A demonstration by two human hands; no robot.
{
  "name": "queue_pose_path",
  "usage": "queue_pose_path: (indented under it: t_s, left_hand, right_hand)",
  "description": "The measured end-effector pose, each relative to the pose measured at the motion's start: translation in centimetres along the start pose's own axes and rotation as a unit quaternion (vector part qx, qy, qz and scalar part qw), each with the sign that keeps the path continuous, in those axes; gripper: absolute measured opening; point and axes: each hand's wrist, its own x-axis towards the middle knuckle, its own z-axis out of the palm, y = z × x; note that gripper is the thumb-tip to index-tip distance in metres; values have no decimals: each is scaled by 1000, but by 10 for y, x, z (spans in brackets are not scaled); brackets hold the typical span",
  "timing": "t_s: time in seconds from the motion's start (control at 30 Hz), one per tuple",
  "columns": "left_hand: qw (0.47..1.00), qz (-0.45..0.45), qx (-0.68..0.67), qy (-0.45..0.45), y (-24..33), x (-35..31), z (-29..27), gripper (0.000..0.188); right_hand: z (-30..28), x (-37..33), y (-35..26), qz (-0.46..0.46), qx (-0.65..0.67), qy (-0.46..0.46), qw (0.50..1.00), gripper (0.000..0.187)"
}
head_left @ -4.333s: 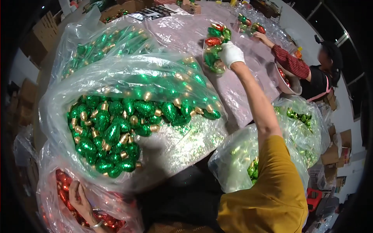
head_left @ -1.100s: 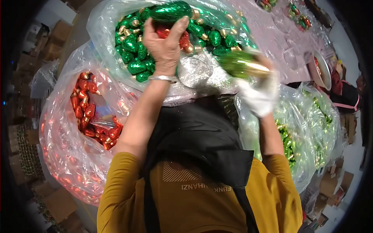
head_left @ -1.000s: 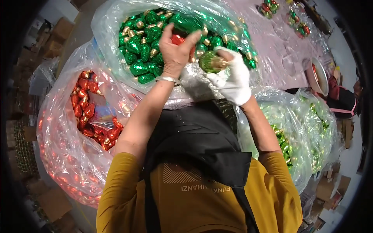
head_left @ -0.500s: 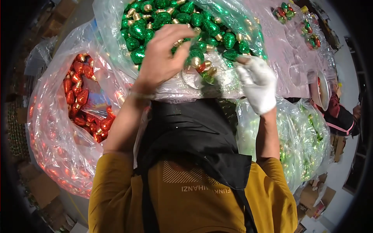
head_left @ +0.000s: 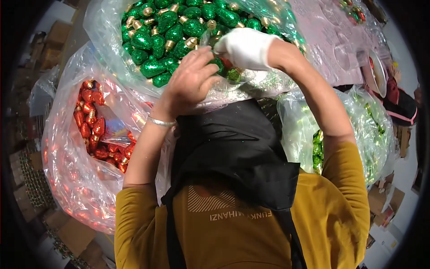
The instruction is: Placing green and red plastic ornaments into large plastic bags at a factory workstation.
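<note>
My left hand (head_left: 191, 80), bare with a bangle at the wrist, is raised at the front edge of a clear bag of glittery green bulb-shaped ornaments (head_left: 192, 28). Its fingers are curled, the fingertips close to a small clear piece of plastic. Opposite it, my right hand (head_left: 246, 48), in a white glove, has its fingers bent together. Whatever the two hands pinch is too small or hidden to make out. Beneath the glove, a lighter green ornament (head_left: 234, 75) and a bit of red show partly, by the glitter-strewn plastic sheet.
An open clear bag (head_left: 58, 148) of red bulb ornaments (head_left: 92, 119) stands at left. At right is another bag (head_left: 358, 143) holding light green ones (head_left: 318, 152). Clear round packs and mixed ornaments (head_left: 356, 14) lie on the pink-covered table (head_left: 313, 40). Another person's sleeve shows far right.
My right hand has swung leftward and up across the green ornaments, meeting my left hand. My left hand has lowered slightly and its fingers have curled. The view has shifted a little.
</note>
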Motion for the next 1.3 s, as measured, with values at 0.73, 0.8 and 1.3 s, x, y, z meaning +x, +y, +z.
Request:
queue_pose_path:
  t_s: [0.73,0.8,1.3]
  left_hand:
    - [990,21,-136,10,-39,4,7,15]
    - [990,25,-140,14,-40,4,8,16]
    - [988,-17,-156,-14,-37,14,10,14]
  right_hand:
    - [41,35,7,159,-214,-204,942,27]
    - [51,31,25,84,-232,-269,931,26]
    - [53,46,39,94,-182,-153,967,24]
